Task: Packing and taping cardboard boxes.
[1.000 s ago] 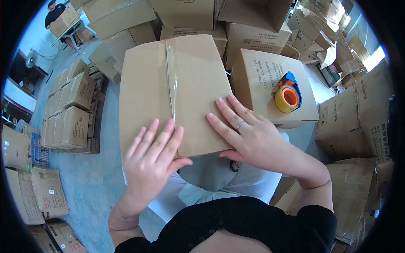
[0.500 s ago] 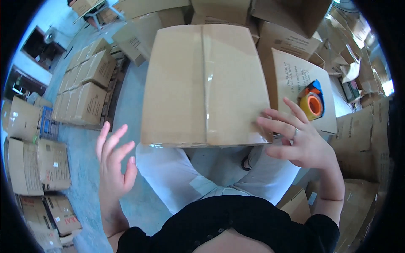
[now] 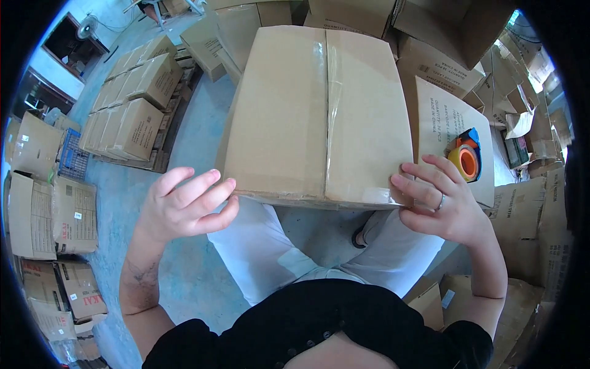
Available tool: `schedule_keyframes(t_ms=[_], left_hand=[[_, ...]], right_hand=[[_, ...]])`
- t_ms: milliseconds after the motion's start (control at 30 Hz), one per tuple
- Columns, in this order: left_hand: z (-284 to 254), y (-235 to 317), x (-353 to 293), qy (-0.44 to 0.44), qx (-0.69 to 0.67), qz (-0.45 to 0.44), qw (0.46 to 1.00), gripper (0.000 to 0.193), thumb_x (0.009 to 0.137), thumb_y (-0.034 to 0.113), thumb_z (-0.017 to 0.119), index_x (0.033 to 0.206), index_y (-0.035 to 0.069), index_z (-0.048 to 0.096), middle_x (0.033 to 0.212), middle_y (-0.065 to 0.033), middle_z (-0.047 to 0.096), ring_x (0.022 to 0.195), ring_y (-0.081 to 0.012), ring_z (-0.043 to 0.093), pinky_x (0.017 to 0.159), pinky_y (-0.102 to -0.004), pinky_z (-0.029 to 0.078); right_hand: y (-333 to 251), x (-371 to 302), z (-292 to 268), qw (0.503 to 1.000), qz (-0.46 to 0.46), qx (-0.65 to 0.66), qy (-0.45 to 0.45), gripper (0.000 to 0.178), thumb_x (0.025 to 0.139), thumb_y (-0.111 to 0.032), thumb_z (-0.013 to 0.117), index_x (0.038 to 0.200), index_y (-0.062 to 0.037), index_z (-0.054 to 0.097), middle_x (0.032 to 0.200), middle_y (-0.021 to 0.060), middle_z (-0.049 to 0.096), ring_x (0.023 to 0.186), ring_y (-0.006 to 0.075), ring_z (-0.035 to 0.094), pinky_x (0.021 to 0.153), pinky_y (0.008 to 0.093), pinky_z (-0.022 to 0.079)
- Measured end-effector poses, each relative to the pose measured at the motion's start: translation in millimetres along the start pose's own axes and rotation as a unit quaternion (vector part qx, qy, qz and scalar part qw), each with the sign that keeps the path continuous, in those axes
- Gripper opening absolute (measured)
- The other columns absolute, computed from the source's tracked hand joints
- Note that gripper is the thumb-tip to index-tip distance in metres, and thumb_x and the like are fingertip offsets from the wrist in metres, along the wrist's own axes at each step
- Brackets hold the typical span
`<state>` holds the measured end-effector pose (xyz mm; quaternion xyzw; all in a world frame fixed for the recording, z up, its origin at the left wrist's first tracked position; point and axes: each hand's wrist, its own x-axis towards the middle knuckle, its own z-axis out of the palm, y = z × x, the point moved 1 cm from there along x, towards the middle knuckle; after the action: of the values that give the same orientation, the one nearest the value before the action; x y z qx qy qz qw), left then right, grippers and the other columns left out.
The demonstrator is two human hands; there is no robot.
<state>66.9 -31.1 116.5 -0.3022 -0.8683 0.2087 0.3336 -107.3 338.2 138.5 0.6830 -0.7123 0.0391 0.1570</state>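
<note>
In front of my knees sits a large cardboard box (image 3: 283, 117), its top flaps shut and clear tape running along the middle seam. My left hand (image 3: 187, 206) is beside the box's near left corner, fingers apart and slightly curled, with nothing in it. At the near right corner is my right hand (image 3: 439, 200), a ring on one finger; its fingertips are at the box's edge, fingers spread. Whether either hand touches the box is hard to tell. Just beyond the right hand, a tape dispenser (image 3: 467, 157) with an orange core and blue frame lies on another carton (image 3: 452, 117).
On the left, a pallet (image 3: 178, 117) bears stacked cartons (image 3: 132, 129). More cartons (image 3: 74, 212) and a blue crate (image 3: 74, 154) stand at the far left. Open boxes (image 3: 458, 27) are behind the large box, and flattened cardboard (image 3: 519, 215) lines the right side.
My left hand has moved right, toward the box's near left corner, its fingers now pointing at the box. The right hand stays by the right corner. The whole view has shifted slightly.
</note>
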Motion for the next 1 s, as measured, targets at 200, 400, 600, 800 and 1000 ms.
schedule_keyframes(t_ms=[200,400,600,800,1000], left_hand=[[-2,-10,12,-0.016,-0.111,-0.005,0.994,0.020,0.074,0.013,0.075,0.085,0.026,0.065,0.113,0.0084,0.064,0.111,-0.0139,0.055,0.087,-0.0322,0.046],[18,-5,15,-0.007,-0.250,-0.056,0.967,0.019,0.075,0.010,0.074,0.090,0.020,0.067,0.112,0.0016,0.065,0.110,-0.0198,0.060,0.087,-0.0372,0.050],[42,12,6,0.078,-0.375,-0.240,0.892,0.013,0.085,0.018,0.073,0.094,0.013,0.065,0.102,-0.0038,0.064,0.101,-0.0277,0.061,0.086,-0.0386,0.050],[69,26,-7,0.192,-0.332,-0.274,0.882,0.027,0.089,0.038,0.070,0.090,0.012,0.063,0.095,-0.0037,0.064,0.097,-0.0270,0.061,0.084,-0.0379,0.051],[125,83,-60,0.329,-0.347,-0.356,0.803,0.050,0.088,0.033,0.074,0.124,0.008,0.049,0.134,-0.0141,0.052,0.126,-0.0341,0.051,0.098,-0.0423,0.048]], right_hand=[[12,-6,21,0.996,-0.015,0.076,0.043,0.030,0.071,-0.003,0.078,0.085,-0.0186,0.056,0.124,0.0058,0.058,0.116,0.0290,0.057,0.095,0.0517,0.049],[15,-22,59,0.978,-0.015,0.115,0.171,0.034,0.082,-0.014,0.073,0.109,-0.0212,0.053,0.128,0.0101,0.058,0.113,0.0309,0.054,0.089,0.0487,0.048],[14,-19,96,0.944,0.019,0.132,0.301,0.032,0.095,-0.033,0.063,0.115,-0.0105,0.050,0.129,0.0162,0.058,0.115,0.0335,0.054,0.091,0.0492,0.045],[8,-22,158,0.879,0.078,0.273,0.383,0.069,0.099,-0.048,0.052,0.149,-0.0069,0.030,0.154,0.0250,0.032,0.144,0.0411,0.028,0.116,0.0500,0.024],[-18,-31,175,0.741,0.311,0.584,0.114,0.116,0.085,-0.047,0.074,0.156,-0.0037,-0.006,0.162,0.0229,-0.008,0.152,0.0314,0.000,0.120,0.0433,0.008]])
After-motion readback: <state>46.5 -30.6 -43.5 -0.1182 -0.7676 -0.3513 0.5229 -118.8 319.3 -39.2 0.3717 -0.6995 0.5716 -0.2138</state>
